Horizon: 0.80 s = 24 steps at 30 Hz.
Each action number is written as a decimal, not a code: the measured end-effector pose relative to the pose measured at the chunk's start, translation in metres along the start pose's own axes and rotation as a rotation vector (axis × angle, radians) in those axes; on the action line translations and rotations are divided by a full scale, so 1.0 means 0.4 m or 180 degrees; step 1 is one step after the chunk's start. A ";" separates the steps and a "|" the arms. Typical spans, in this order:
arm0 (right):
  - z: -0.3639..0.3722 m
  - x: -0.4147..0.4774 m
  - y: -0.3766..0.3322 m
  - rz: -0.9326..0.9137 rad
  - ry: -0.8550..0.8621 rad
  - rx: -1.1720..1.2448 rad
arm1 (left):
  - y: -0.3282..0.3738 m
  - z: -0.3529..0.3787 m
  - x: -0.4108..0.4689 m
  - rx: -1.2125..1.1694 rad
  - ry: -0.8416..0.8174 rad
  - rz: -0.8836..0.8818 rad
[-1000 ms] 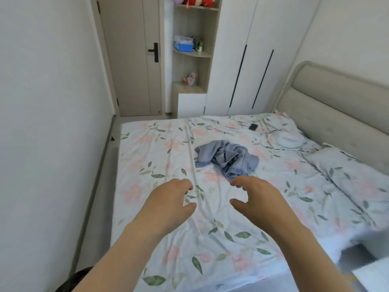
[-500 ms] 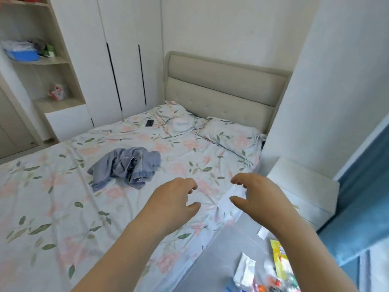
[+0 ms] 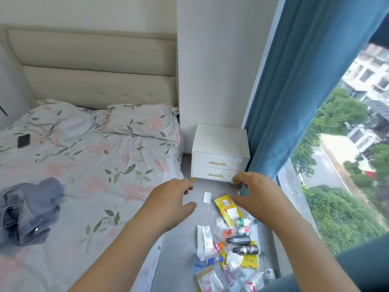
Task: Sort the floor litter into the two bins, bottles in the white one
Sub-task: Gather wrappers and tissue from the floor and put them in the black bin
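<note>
Both forearms reach forward over the grey floor (image 3: 179, 249). The left hand (image 3: 168, 203) and right hand (image 3: 259, 199) hang released, fingers loosely curled, holding nothing. Below them the litter (image 3: 229, 256) lies in the strip of floor between the bed (image 3: 94, 169) and the window (image 3: 347, 165): two dark bottles (image 3: 242, 244), smaller labelled bottles (image 3: 243, 226), a yellow wrapper (image 3: 226, 207), crumpled white paper (image 3: 203, 242) and a white slip (image 3: 207, 196) lying apart. A blue garment (image 3: 29, 209) and a phone (image 3: 23, 140) lie on the floral sheet. Beyond stand a white nightstand (image 3: 220, 152), pillows (image 3: 143, 121), a padded headboard (image 3: 94, 66) and a blue curtain (image 3: 294, 81).

The lower edge cuts off the clear bags, a dark teal shape hides the pile's right corner, and the right hand covers something dark by the nightstand.
</note>
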State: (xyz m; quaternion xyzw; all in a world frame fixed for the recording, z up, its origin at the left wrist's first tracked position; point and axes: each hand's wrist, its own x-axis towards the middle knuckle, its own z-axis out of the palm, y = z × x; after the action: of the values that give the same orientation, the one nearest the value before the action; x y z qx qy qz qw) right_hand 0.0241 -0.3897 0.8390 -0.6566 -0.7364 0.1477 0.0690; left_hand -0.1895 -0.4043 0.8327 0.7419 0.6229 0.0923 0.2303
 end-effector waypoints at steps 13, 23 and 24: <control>0.170 0.109 0.172 0.1150 -0.0281 0.0068 | -0.036 0.146 0.358 0.0132 -0.0816 0.0581; 0.492 0.214 0.443 0.1228 -0.0474 0.0072 | -0.068 0.531 0.540 0.0263 -0.1098 0.0572; 0.542 0.232 0.473 0.1209 -0.0479 0.0044 | -0.085 0.584 0.563 0.0285 -0.1090 0.0568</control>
State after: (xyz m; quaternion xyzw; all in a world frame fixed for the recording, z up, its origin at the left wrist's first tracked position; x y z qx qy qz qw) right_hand 0.1272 -0.3077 0.5667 -0.7703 -0.6014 0.2117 -0.0107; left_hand -0.0739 -0.2356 0.5788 0.8085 0.5099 -0.0431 0.2906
